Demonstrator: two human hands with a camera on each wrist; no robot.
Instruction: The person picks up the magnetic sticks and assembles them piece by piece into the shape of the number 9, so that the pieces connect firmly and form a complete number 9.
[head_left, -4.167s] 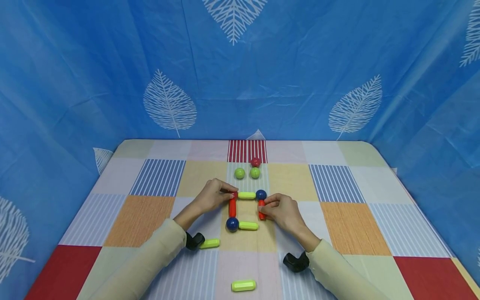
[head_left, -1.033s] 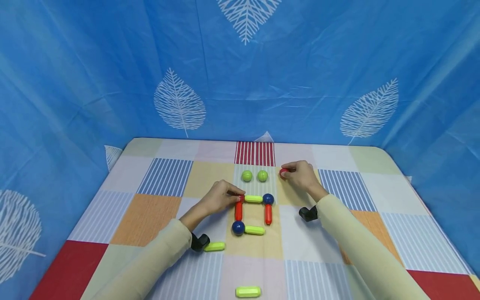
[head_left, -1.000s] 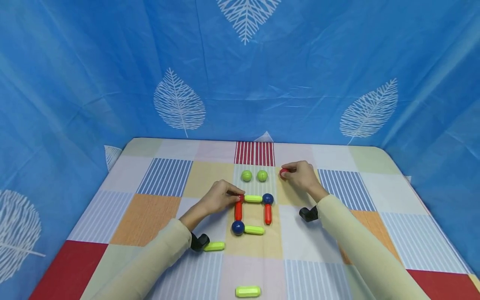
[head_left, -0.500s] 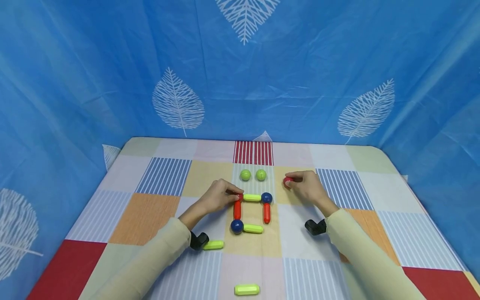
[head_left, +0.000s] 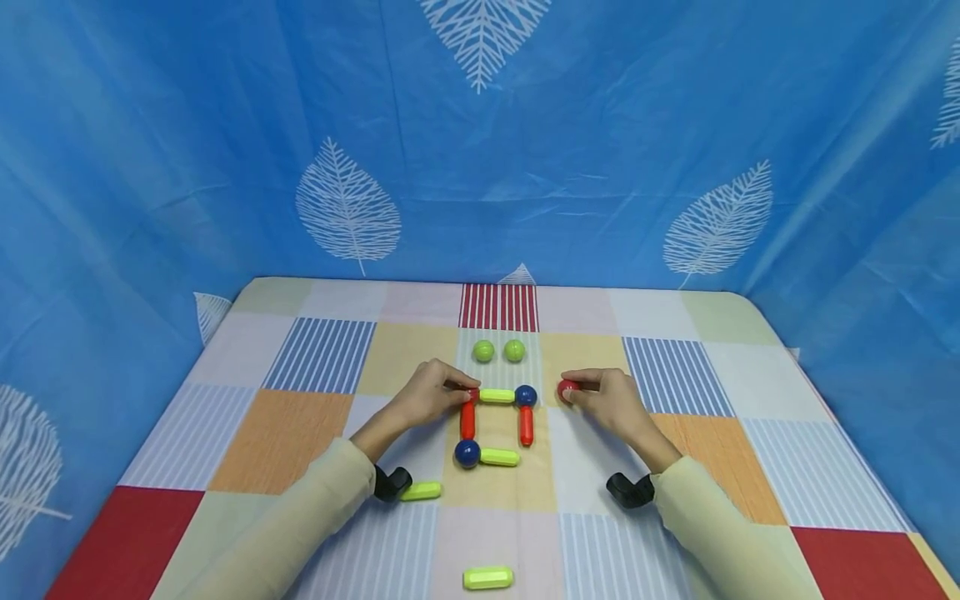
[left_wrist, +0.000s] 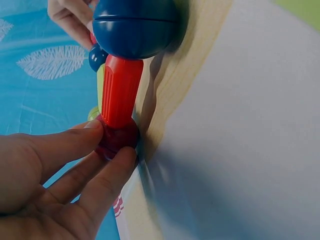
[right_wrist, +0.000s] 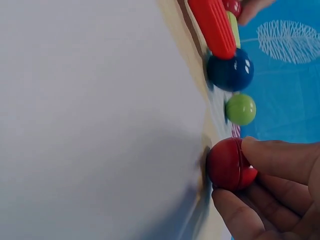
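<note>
My left hand [head_left: 429,396] pinches a dark red ball [left_wrist: 119,139] at the far left corner of a frame of balls and rods. From that ball a red rod [left_wrist: 121,92] runs to a blue ball [head_left: 467,453], and a yellow-green rod [head_left: 497,396] runs to another blue ball [head_left: 526,396]. A second red rod [head_left: 527,427] extends toward me from the far right blue ball. Another yellow-green rod [head_left: 499,457] extends right from the near blue ball. To the right of the frame, my right hand [head_left: 611,404] pinches a loose red ball [right_wrist: 231,164] between thumb and fingers, close to the tabletop.
Two green balls [head_left: 483,351] lie behind the frame. A loose yellow-green rod [head_left: 422,491] sits near my left wrist, partly behind the black wrist camera [head_left: 392,483]. Another loose rod [head_left: 487,577] lies near the front. A blue curtain [head_left: 480,183] hangs behind the patchwork-covered table.
My right hand let go of the red rod, took the red ball from beside the green balls, and has brought it right and then nearer. The left hand stays on its ball.
</note>
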